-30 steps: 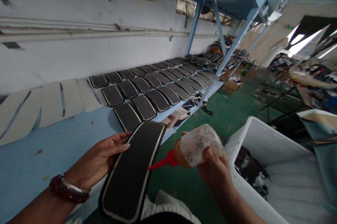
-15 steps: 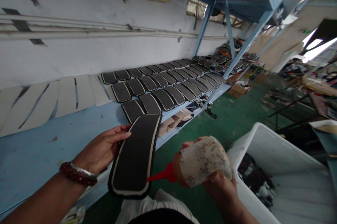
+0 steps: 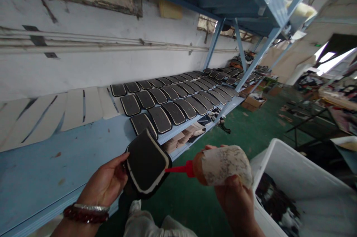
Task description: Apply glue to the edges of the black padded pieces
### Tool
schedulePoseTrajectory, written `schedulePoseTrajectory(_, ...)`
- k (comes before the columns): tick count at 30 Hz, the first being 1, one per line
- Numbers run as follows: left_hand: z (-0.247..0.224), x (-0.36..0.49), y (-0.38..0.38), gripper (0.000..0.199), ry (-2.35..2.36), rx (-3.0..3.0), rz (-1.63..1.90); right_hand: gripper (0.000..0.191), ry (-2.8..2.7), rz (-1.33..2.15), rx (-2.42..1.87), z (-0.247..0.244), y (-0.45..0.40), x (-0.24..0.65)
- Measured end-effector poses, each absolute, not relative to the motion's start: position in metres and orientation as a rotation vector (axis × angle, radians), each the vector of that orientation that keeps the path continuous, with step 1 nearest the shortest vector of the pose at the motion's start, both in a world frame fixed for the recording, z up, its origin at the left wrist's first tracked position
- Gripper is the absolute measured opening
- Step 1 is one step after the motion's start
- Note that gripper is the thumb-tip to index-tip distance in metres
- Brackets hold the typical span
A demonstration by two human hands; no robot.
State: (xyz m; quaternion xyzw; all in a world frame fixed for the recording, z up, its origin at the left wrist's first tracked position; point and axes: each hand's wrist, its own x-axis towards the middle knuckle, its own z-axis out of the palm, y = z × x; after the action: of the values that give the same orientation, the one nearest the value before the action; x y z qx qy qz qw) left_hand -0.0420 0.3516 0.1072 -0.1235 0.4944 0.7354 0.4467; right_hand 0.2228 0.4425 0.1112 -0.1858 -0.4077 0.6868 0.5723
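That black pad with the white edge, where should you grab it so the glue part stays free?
Probably by the left edge of the black pad, coming from the left as the left hand does. Its flat face is tilted toward the camera, and the glue bottle's red nozzle touches the right edge, so that side must stay clear.

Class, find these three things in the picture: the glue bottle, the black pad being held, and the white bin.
glue bottle [image 3: 223, 166]: head view, on its paper-wrapped body.
black pad [image 3: 146, 164]: head view, middle of its dark face.
white bin [image 3: 304, 172]: head view, on its inner wall.
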Motion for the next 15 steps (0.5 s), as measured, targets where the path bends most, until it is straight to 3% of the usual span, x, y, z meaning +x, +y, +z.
schedulePoseTrajectory(5,0.105,-0.034,0.349,0.039,1.172,-0.391,1.891,0.067,-0.944,1.539,-0.449,0.107,0.445,0.219)
schedulePoseTrajectory(10,0.106,-0.032,0.348,0.037,1.136,-0.436,1.899,0.080,-0.934,1.585,-0.504,0.099,0.440,0.218)
schedulePoseTrajectory(15,0.106,-0.032,0.347,0.031,1.114,-0.435,1.907,0.077,-0.934,1.681,-0.497,0.084,0.435,0.220)
